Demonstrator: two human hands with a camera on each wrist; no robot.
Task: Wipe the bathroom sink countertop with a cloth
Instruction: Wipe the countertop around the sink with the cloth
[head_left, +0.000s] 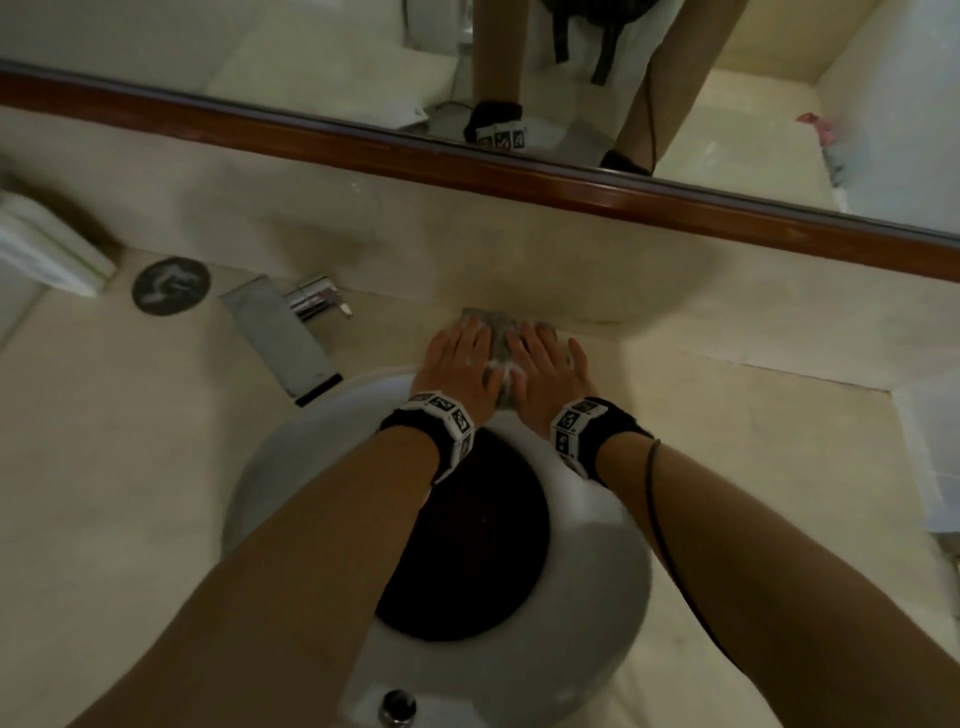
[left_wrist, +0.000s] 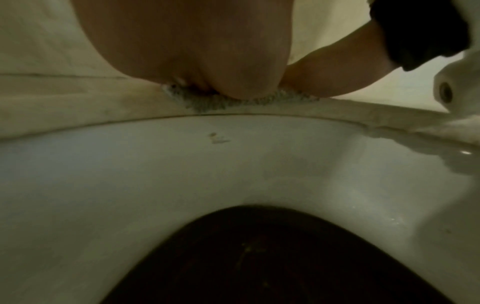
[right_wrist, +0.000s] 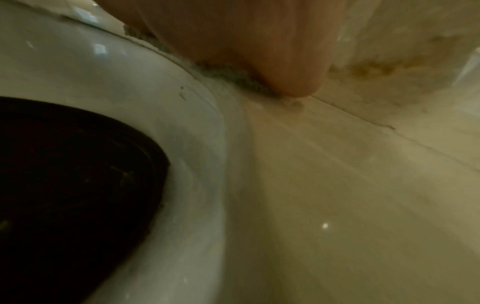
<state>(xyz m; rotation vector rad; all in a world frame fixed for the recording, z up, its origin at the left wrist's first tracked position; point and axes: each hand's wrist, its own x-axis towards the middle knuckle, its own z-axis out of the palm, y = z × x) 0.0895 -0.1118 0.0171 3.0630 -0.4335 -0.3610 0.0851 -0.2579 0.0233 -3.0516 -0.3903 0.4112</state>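
Both hands flat on one grey cloth (head_left: 500, 332), side by side on the strip of countertop (head_left: 727, 467) between the sink (head_left: 597, 613) rim and the back wall. Left hand (head_left: 457, 358) and right hand (head_left: 545, 364) with fingers straight and slightly spread, palms down, gripping nothing; pressing rather than pinching. Probably laid this way to spread weight over the whole cloth and drive it along the narrow ledge, thumbs nearly touching in the middle. From the left wrist, nubbly cloth (left_wrist: 233, 100) pinned under the heel of the palm, right at the sink edge; fingers hidden in both wrist views.

Beige polished stone all round, glossy, with a brownish stain (right_wrist: 374, 67) just beside the right hand near the wall seam. White round sink with a dark middle. Chrome tap (head_left: 306, 306) to the left, dark round disc (head_left: 171, 286) beyond it. Wood-framed mirror (head_left: 519, 171) above. Dim, yellowish light.
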